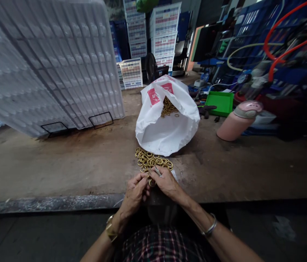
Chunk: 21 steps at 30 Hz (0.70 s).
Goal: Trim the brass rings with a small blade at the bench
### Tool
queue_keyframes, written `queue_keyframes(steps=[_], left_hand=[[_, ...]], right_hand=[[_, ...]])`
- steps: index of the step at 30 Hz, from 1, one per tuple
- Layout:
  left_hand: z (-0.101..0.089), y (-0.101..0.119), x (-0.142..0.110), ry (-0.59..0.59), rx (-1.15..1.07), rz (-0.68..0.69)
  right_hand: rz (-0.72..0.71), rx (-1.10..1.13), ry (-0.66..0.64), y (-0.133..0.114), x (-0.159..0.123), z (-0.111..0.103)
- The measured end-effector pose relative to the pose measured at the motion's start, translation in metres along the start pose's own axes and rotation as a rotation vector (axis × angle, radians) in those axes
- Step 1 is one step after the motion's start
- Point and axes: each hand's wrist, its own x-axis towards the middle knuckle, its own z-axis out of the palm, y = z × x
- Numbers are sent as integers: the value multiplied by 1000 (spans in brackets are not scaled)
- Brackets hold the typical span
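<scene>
A loose pile of brass rings (153,160) lies on the table in front of the white sack's mouth. My left hand (134,192) is closed at the pile's near side, its fingertips pinching a brass ring. My right hand (166,183) is closed beside it, thumb and fingers around a slim grey tool (157,171) whose kind I cannot make out. Between the two hands, one ring (152,182) shows below the pile. The white sack (166,136) lies open toward me, with more brass rings (169,107) inside.
Tall stacks of clear ribbed plastic trays (68,65) stand at the left on black wire stands (101,120). To the right are a pink bottle (233,125) and a green tray (220,103). Behind stand white crates (165,32) and a black fan (151,67). Red hoses (266,42) hang at the upper right.
</scene>
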Motion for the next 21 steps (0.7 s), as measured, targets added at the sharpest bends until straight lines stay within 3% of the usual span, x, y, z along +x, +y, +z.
queue_keyframes(steps=[7, 10, 14, 21], left_hand=[[1, 2, -2, -46, -99, -17], [0, 0, 0, -9, -77, 3], [-2, -2, 1, 36, -23, 49], [-1, -2, 0, 73, -24, 39]], right_hand=[[-34, 0, 0, 8, 1, 2], [-100, -179, 34, 14, -1, 1], [-232, -417, -81, 18, -7, 1], [-236, -590, -168, 17, -10, 4]])
